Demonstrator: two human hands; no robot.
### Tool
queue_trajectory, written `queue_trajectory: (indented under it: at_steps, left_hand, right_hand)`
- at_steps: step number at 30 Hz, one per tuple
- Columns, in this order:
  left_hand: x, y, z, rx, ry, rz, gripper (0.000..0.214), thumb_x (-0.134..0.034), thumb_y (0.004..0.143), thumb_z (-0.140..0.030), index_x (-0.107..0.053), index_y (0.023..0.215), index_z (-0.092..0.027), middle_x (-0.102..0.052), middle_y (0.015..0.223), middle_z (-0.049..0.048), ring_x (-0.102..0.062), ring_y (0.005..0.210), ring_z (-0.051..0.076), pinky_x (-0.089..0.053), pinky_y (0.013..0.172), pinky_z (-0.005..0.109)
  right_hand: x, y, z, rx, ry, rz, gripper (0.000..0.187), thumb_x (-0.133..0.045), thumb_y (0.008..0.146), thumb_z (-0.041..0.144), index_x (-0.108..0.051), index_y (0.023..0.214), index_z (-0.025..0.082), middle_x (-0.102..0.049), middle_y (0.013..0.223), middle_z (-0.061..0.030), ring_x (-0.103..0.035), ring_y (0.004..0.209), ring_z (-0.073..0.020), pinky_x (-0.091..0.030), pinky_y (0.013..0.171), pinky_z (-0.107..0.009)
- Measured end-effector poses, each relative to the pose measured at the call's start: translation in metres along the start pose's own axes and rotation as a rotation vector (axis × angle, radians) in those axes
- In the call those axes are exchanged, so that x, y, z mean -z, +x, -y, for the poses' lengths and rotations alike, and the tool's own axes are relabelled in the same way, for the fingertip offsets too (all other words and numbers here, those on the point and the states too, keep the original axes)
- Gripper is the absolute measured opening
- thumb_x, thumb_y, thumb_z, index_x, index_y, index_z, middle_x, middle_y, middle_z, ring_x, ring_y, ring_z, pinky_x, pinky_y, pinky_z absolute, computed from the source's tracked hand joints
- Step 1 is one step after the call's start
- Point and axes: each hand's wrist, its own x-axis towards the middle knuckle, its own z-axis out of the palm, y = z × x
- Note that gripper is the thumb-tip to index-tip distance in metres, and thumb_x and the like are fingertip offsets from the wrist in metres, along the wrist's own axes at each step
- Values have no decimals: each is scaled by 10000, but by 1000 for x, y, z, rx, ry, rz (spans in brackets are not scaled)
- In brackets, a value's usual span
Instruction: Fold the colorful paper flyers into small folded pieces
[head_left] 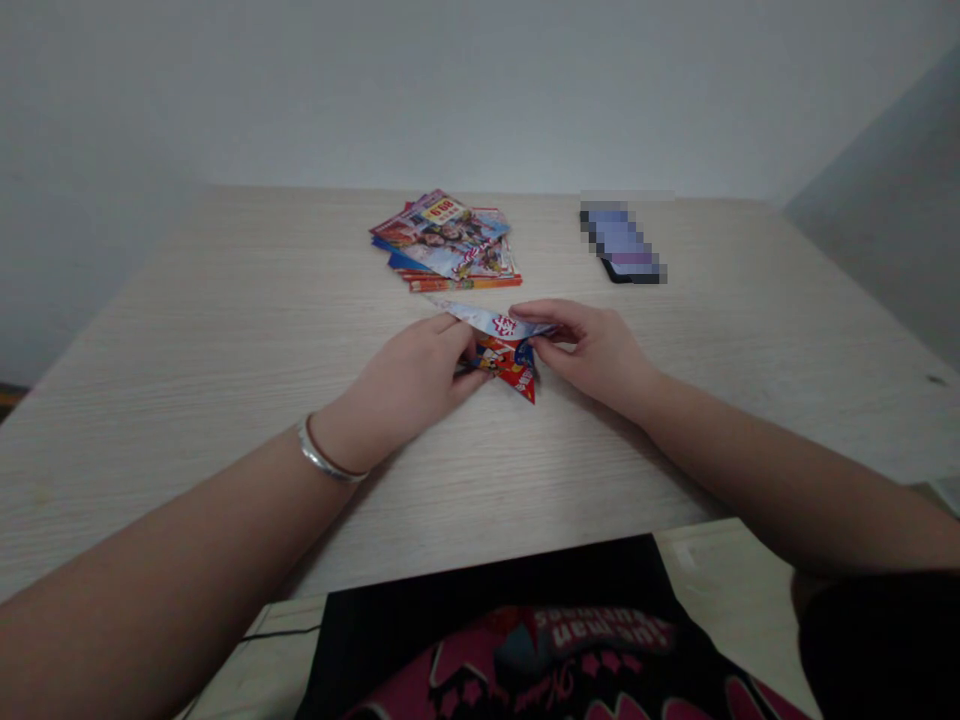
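Observation:
A folded sheet of colourful printed paper (504,362), red and blue below with a pale blue flap on top, is held between my two hands just above the table. My left hand (420,370), with a silver bangle at the wrist, grips its left side; the fingertips are partly hidden behind the paper. On the other side my right hand (592,350) pinches the right end between thumb and fingers. One pointed red corner sticks out downward toward me.
Beyond my hands lies a fanned pile of printed leaflets (442,240) on the pale wood-grain table (225,330). A phone (626,243), its screen blurred out, rests at the back right. A white wall (480,90) stands behind the table.

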Motion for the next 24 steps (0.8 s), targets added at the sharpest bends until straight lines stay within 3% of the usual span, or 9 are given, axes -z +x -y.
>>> queue_trajectory:
  at_steps: [5,8,11,16,19,24]
  left_hand:
    - [-8,-6,-3,71,-117,-262,413,-701,894,-246,-463,1230,-214,-517,1278,160,-523,1269,308,-617,965,451]
    - [-9,-6,-4,21,-98,-311,639,-702,890,-241,-353,1425,-225,-430,1415,188,-480,1365,340,-581,1063,508]
    - [-6,-4,-4,-31,-23,-287,776,-732,876,-270,-314,1528,-210,-409,1469,204,-478,1393,382,-489,1169,569]
    - [4,-3,-8,5,137,-192,595,-673,937,-398,-491,1460,-184,-468,1486,241,-497,1371,457,-454,1129,664]
    - [8,-4,-11,-5,204,-182,487,-639,950,-421,-586,1387,-213,-516,1514,210,-452,1418,491,-375,1147,746]
    - [5,-1,-9,-123,192,-165,450,-591,957,-337,-566,1386,-202,-656,1395,151,-515,1415,396,-217,1271,717]
  right_hand:
    - [1,2,0,45,-67,44,483,-599,868,87,-737,1300,251,-778,1281,-38,-763,1128,-229,-648,1016,-462]
    - [1,2,0,49,-104,62,502,-597,882,95,-719,1334,276,-763,1318,-29,-756,1145,-233,-646,1015,-469]
    - [3,2,2,55,-132,68,497,-600,885,94,-721,1328,282,-764,1317,-23,-750,1161,-239,-627,1045,-479]
    - [4,1,4,81,-124,67,464,-592,889,102,-713,1314,243,-763,1315,-53,-756,1143,-228,-617,1050,-455]
    - [2,2,2,62,-79,64,431,-591,873,94,-708,1259,246,-774,1274,-48,-767,1087,-206,-631,1013,-436]
    - [0,1,-1,52,-14,53,338,-598,846,97,-699,1135,242,-780,1215,-38,-756,1091,-198,-636,1001,-431]
